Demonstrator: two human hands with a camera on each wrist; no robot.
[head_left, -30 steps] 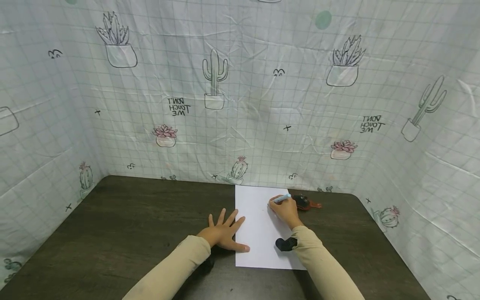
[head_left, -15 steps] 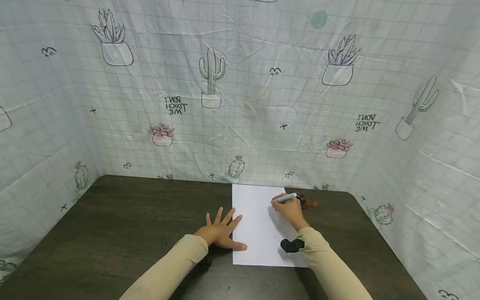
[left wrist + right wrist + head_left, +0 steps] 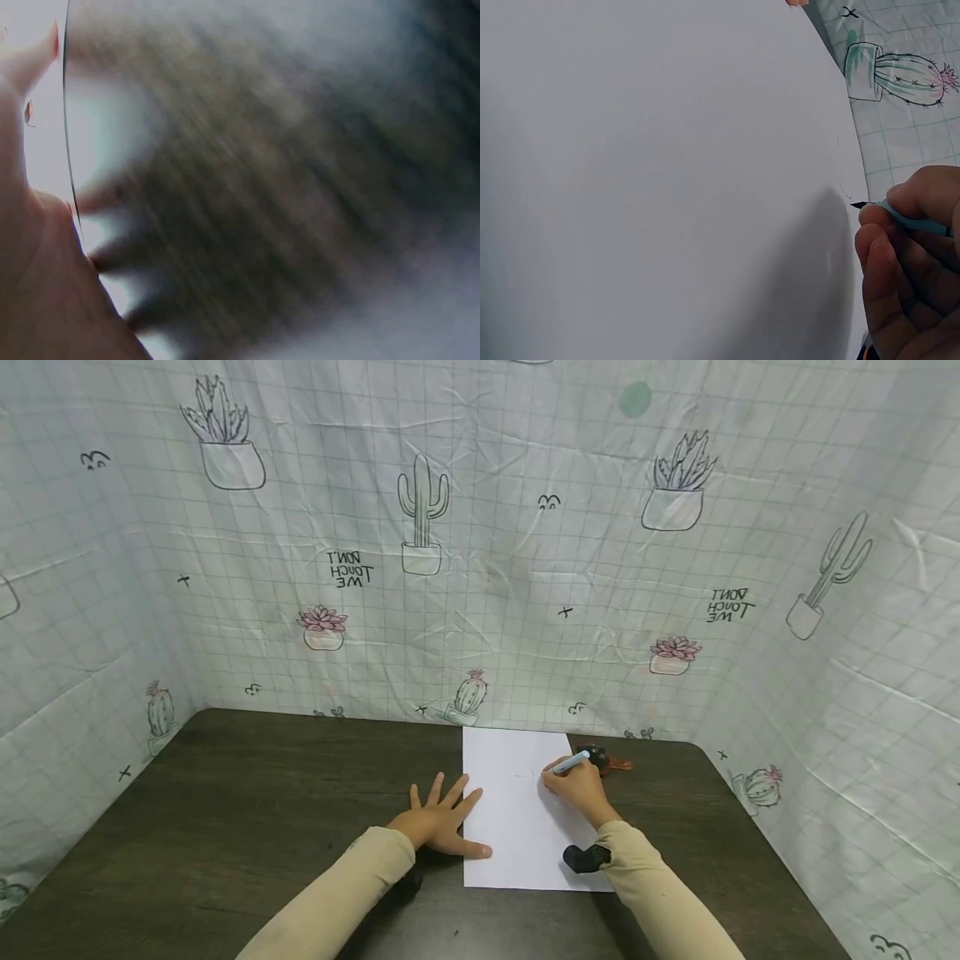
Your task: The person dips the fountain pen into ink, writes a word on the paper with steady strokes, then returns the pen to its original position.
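Note:
A white sheet of paper (image 3: pixel 510 852) lies on the dark table. My left hand (image 3: pixel 441 828) rests flat across its left edge with fingers spread, the thumb on the paper. In my right hand (image 3: pixel 583 790) a light blue pen (image 3: pixel 573 762) is pinched between thumb and fingers, over the upper right of the sheet. The right wrist view shows the dark tip of the pen (image 3: pixel 922 223) at the paper, beside thin faint lines (image 3: pixel 841 171). Whether the tip touches is hard to tell. The left wrist view is mostly blurred, with part of the left hand (image 3: pixel 37 270) at its edge.
Just right of the paper's top corner lies a black and orange object (image 3: pixel 597 756), partly behind the right hand. A patterned cloth (image 3: pixel 517 568) hangs behind the wood-grained table (image 3: pixel 285 793) and along both sides. A black wrist device (image 3: pixel 586 858) sits at the right cuff.
Faint thin lines have grown on the upper part of the paper, left of the pen. The right hand and pen have shifted slightly. My left hand stays in place on the sheet.

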